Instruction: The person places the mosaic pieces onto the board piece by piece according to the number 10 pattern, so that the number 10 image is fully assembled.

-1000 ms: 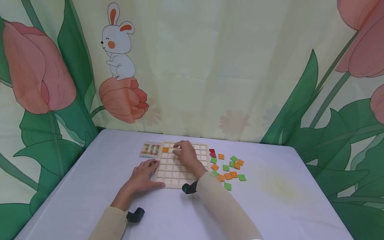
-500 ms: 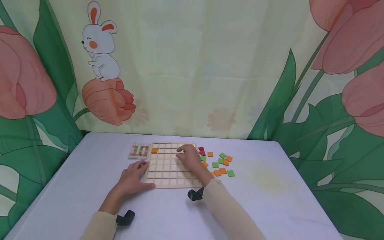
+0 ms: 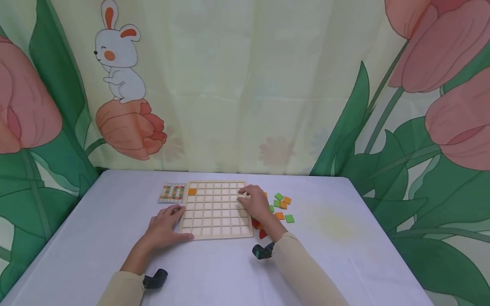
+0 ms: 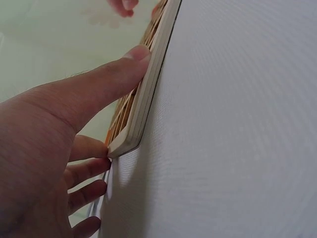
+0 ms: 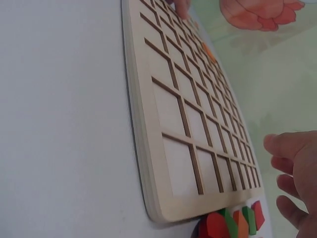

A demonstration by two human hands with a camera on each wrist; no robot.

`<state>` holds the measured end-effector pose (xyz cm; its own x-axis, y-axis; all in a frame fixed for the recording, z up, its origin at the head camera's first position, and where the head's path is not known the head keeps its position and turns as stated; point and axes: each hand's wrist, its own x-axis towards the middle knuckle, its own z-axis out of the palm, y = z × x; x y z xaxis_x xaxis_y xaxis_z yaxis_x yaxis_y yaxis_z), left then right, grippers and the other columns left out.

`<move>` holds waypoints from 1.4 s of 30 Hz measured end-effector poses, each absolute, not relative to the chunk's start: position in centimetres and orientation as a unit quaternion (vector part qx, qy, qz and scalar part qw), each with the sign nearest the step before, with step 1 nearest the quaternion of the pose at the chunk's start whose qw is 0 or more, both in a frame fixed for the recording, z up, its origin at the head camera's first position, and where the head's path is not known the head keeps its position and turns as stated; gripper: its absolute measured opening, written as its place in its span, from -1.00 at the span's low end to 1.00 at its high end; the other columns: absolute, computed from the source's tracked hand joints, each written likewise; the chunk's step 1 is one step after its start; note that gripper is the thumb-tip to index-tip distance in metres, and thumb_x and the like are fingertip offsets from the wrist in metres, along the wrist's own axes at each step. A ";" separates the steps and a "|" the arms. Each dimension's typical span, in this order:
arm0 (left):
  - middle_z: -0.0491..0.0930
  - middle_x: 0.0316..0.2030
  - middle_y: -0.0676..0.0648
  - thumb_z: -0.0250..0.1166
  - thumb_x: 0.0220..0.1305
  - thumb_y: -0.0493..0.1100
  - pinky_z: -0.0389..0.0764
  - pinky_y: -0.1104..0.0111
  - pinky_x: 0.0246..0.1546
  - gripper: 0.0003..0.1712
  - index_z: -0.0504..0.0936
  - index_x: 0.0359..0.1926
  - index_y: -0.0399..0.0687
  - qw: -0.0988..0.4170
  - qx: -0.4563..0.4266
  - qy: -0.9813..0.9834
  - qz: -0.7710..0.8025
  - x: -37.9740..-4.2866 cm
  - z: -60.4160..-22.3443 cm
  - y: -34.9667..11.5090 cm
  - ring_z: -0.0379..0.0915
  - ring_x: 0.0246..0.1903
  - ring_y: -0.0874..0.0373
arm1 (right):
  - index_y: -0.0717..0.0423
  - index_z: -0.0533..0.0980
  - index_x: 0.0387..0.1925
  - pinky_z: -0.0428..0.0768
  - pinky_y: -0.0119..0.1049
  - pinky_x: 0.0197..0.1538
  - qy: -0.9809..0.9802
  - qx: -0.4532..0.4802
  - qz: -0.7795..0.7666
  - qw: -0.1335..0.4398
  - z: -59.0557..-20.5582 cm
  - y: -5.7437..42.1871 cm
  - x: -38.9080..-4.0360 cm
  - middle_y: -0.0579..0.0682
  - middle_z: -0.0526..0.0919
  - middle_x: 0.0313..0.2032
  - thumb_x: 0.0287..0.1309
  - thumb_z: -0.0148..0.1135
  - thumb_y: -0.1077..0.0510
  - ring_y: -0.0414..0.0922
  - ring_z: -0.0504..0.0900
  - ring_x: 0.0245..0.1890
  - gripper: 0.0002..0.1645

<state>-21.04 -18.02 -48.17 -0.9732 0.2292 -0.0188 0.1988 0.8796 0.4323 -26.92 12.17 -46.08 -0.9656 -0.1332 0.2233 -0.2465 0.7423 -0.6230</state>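
With the board's middle as the dial and twelve toward the curtain, nearest me lies the white tablecloth (image 3: 208,272), with a black wrist device (image 3: 156,279) below seven. At four o'clock, red pieces (image 3: 263,233) sit just beyond the board's near right corner. My left hand (image 3: 163,227) is at eight, unclenched: the thumb rests on the near rim, relaxed fingers touching the left edge. The wooden grid board (image 3: 216,216) lies flat before me. At three, green and orange tiles (image 3: 280,216) are scattered on the cloth, partly behind my right hand (image 3: 255,203), which hovers over the board's right side, thumb and bent fingers parted, fingertips toward two. At ten, an orange tile (image 3: 192,191) fills a cell in the leftmost column, and the pattern card (image 3: 172,193) lies just outside the board. Farthest, toward eleven, a white rabbit (image 3: 123,63) decorates the curtain (image 3: 214,85).
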 end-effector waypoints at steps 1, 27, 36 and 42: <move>0.22 0.37 -0.23 0.42 -0.17 0.45 0.23 -0.22 0.13 0.24 0.24 0.43 -0.14 0.033 0.111 0.968 0.221 -21.0 -48.1 -18.1 0.13 0.31 -0.24 | 0.06 0.66 -0.11 0.58 -0.17 -0.07 -0.930 0.099 0.344 0.083 -46.1 12.4 -26.9 -0.02 0.68 -0.08 0.16 0.34 0.11 -0.05 0.54 -0.09 -0.75; 0.23 0.37 -0.24 0.42 -0.15 0.43 0.23 -0.22 0.15 0.22 0.24 0.42 -0.15 0.026 0.114 0.967 0.226 -20.8 -47.6 -18.1 0.14 0.31 -0.24 | 0.00 0.65 -0.07 0.62 -0.21 0.00 -0.946 -0.026 0.318 0.050 -47.5 15.4 -27.0 -0.02 0.61 -0.08 0.15 0.35 0.05 -0.09 0.48 -0.04 -0.70; 0.22 0.37 -0.23 0.42 -0.14 0.41 0.22 -0.23 0.16 0.20 0.24 0.43 -0.12 0.028 0.115 0.967 0.228 -20.8 -47.8 -18.1 0.13 0.32 -0.25 | 0.05 0.62 -0.12 0.59 -0.21 0.04 -0.953 -0.040 0.299 0.024 -47.0 15.0 -27.6 -0.01 0.60 -0.11 0.15 0.34 0.10 -0.09 0.45 -0.07 -0.75; 0.21 0.38 -0.23 0.42 -0.13 0.41 0.19 -0.25 0.19 0.21 0.24 0.43 -0.13 0.030 0.111 0.966 0.230 -20.7 -47.9 -18.1 0.12 0.32 -0.26 | 0.04 0.64 -0.11 0.61 -0.24 0.01 -0.960 -0.026 0.276 0.044 -47.5 14.9 -27.5 -0.02 0.62 -0.12 0.14 0.37 0.06 -0.10 0.47 -0.08 -0.72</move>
<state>-20.69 -18.14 -47.86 -0.9734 0.2290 -0.0068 0.2014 0.8694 0.4513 -27.53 14.93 -47.51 -0.9948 0.0741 0.0695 0.0258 0.8458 -0.5329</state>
